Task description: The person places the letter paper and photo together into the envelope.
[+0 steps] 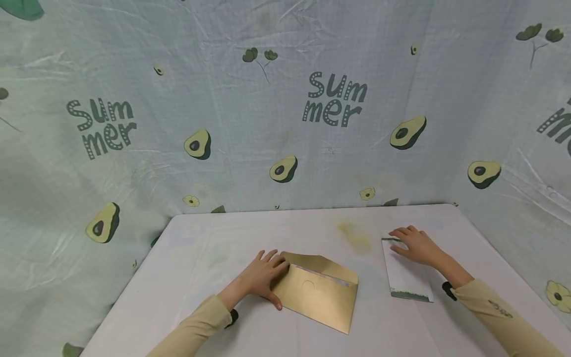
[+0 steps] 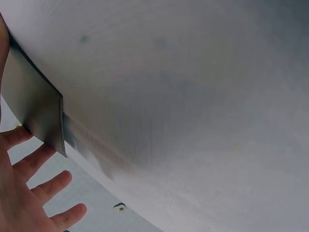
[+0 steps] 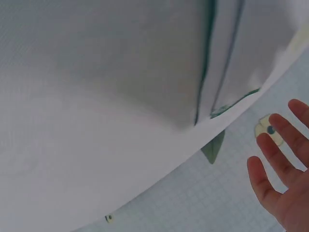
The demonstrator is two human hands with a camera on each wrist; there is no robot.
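A gold envelope (image 1: 316, 300) lies on the table with its flap (image 1: 323, 263) up, and the edge of a paper insert (image 1: 330, 278) shows in its mouth. My left hand (image 1: 265, 277) holds the envelope's left end, thumb at the near edge and fingers at the far edge. In the left wrist view two fingertips touch the envelope (image 2: 36, 92), while the other fingers stand spread. On the right lies a white card (image 1: 408, 272) with green-patterned ends; it looks folded in the right wrist view. My right hand (image 1: 417, 246) is over its far end, fingers apart, gripping nothing.
The table (image 1: 214, 238) has a white cover with a yellowish stain (image 1: 354, 238) near the back. A pale curtain (image 1: 250, 109) printed with avocados and lettering stands behind the table and along both sides.
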